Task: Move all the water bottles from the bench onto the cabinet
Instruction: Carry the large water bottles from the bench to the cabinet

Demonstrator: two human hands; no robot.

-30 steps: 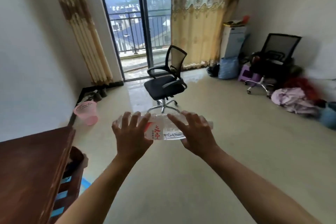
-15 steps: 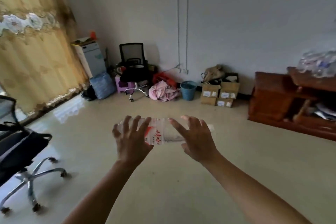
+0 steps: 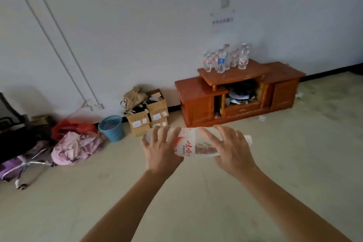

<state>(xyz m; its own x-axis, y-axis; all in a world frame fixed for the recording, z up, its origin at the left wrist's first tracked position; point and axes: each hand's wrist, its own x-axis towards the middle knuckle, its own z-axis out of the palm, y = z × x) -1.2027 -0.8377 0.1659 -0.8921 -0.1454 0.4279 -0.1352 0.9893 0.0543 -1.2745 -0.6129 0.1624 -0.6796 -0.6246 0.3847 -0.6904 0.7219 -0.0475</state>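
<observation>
A clear water bottle (image 3: pixel 193 144) with a red and white label lies sideways in front of me, cap end to the right. My left hand (image 3: pixel 160 148) grips its base end and my right hand (image 3: pixel 230 148) grips its neck end. Ahead by the far wall stands a low red-brown wooden cabinet (image 3: pixel 198 86). Several water bottles (image 3: pixel 225 60) stand upright on its raised top shelf. The bench is out of view.
Stacked cardboard boxes (image 3: pixel 150 118), a blue basket (image 3: pixel 112 127), a pink cloth heap (image 3: pixel 78 147) and a chair base (image 3: pixel 23 165) line the wall at left. Bare beige floor (image 3: pixel 294 163) lies between me and the cabinet. Clutter fills the cabinet's open middle.
My view has swung right, from the balcony door and office chair to the far wall. The cabinet now sits ahead. Both hands keep the same grip on the bottle.
</observation>
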